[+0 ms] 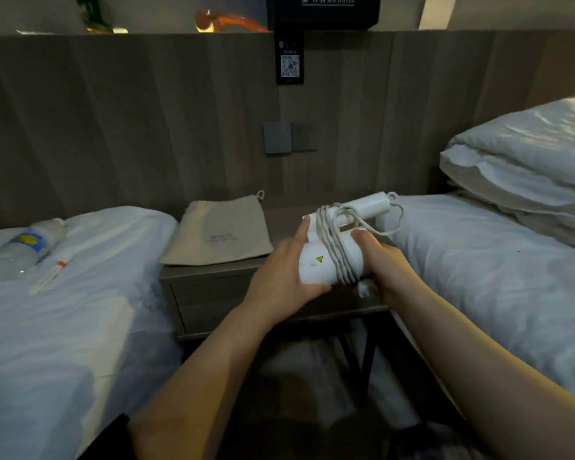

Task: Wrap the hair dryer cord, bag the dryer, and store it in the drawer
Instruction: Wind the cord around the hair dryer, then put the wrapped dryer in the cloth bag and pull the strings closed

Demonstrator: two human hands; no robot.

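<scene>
I see two bare forearms w/ no sleeves, entering from approx 6 o'clock and running up toward centre. Left hand [284,277] and right hand [384,263] both bare: no gloves, rings, watch or bands that I can make out. Fingers [301,232] slim, nails short and unpainted as far as I can tell. Dark patch at approx 7 o'clock by left elbow, maybe clothing; too dim, can't tell.

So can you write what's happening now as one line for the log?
step: cord wrapping | hair dryer: both hands | cord: mostly coiled | left hand, right hand: gripping | drawstring bag: flat on nightstand | drawer: shut
</scene>
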